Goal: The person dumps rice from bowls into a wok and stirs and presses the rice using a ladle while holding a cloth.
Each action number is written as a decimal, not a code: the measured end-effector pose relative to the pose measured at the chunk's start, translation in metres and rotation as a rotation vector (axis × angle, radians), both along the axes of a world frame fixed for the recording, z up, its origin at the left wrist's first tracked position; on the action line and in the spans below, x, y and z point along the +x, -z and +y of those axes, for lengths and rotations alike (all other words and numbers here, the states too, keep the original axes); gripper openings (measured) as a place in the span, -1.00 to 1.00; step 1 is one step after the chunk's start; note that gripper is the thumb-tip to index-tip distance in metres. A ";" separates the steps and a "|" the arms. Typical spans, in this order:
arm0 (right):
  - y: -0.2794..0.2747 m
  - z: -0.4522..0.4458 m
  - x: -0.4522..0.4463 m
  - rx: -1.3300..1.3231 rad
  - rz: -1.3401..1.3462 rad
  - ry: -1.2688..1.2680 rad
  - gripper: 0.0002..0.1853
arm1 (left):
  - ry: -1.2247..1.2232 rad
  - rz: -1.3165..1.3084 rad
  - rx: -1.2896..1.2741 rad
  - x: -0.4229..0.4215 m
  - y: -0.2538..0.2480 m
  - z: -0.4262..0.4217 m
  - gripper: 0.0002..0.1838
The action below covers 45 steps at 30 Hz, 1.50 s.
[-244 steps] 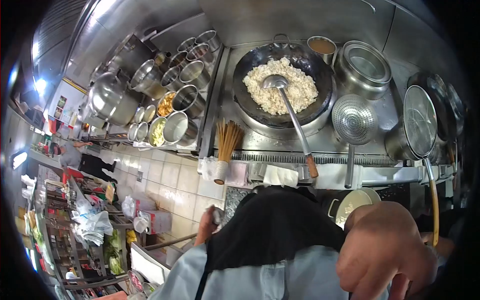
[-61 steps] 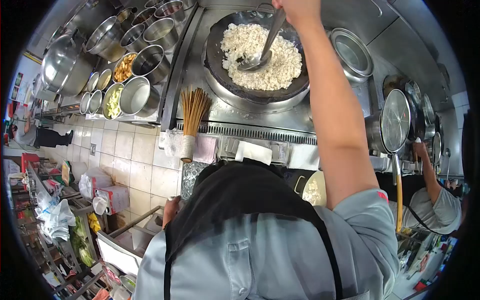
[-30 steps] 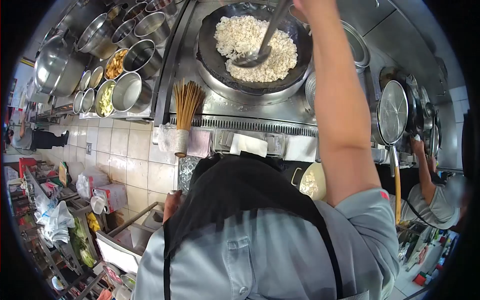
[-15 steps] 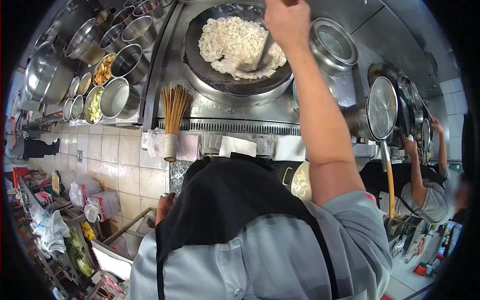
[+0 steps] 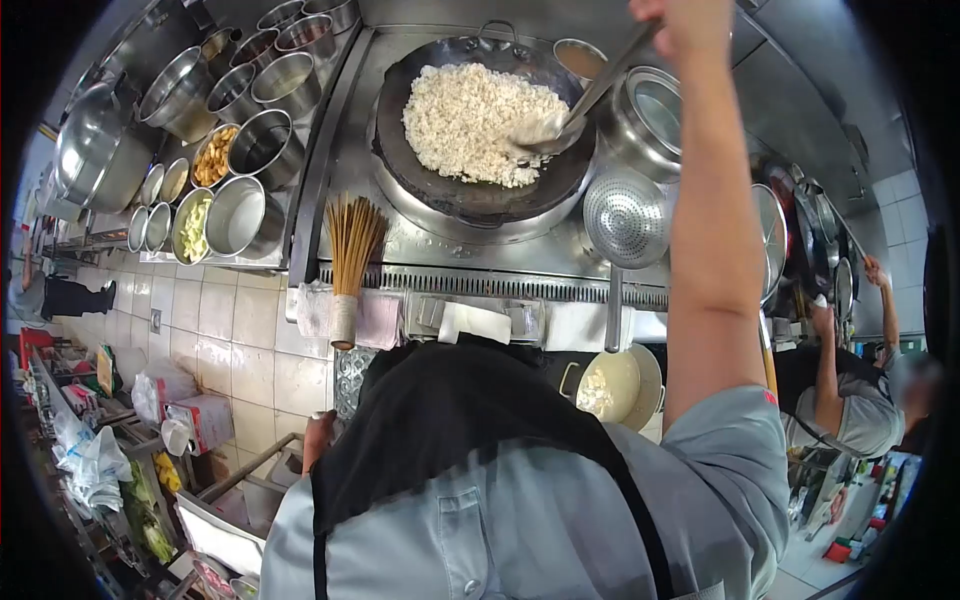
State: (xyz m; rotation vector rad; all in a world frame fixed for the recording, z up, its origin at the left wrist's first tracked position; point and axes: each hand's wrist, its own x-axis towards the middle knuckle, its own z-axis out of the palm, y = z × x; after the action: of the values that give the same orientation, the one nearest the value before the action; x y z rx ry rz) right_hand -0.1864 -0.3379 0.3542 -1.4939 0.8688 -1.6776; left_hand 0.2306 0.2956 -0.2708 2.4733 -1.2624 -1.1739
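Observation:
My right hand (image 5: 690, 25), closed and cut off by the top edge, grips the handle of a long metal ladle (image 5: 612, 75). The ladle's head rests in the rice at the right side of a dark wok (image 5: 425, 185). Loose pale fried rice (image 5: 475, 115) is heaped in the middle of that wok, which sits on a round steel burner ring. Low at my left side is my left hand (image 5: 318, 435), its fingers curled and mostly hidden; what they hold is unclear. A perforated skimmer (image 5: 627, 220) lies right of the wok, next to a steel pot (image 5: 645, 125).
A bamboo wok brush (image 5: 352, 250) stands at the stove's front left. Steel containers (image 5: 265, 145) of ingredients crowd the left counter. Below the stove edge is a pan (image 5: 640, 385) with food remnants. A co-worker (image 5: 855, 385) works at the right. A cup (image 5: 580, 60) stands behind the wok.
My right hand has swung right, with the ladle now slanting in from the upper right. The rice lies more gathered, and the skimmer beside the wok has come into plain view.

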 end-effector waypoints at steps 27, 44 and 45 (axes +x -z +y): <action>0.072 -0.012 0.105 0.278 0.030 -0.132 -0.70 | -0.376 0.174 0.049 -0.023 -0.024 -0.039 -0.63; 0.083 0.030 0.060 -0.246 0.219 0.155 -0.68 | -0.474 0.374 0.056 -0.029 -0.013 -0.027 -0.64; 0.120 0.015 0.056 -0.459 0.251 0.288 -0.68 | -0.288 0.278 0.045 -0.029 -0.013 -0.035 -0.65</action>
State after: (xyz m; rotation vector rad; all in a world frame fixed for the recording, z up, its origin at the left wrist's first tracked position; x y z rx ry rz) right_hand -0.1306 -0.3234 0.2341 -1.9982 0.9029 -2.0271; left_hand 0.2013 0.2609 -0.2577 2.3173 -0.7866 -1.4135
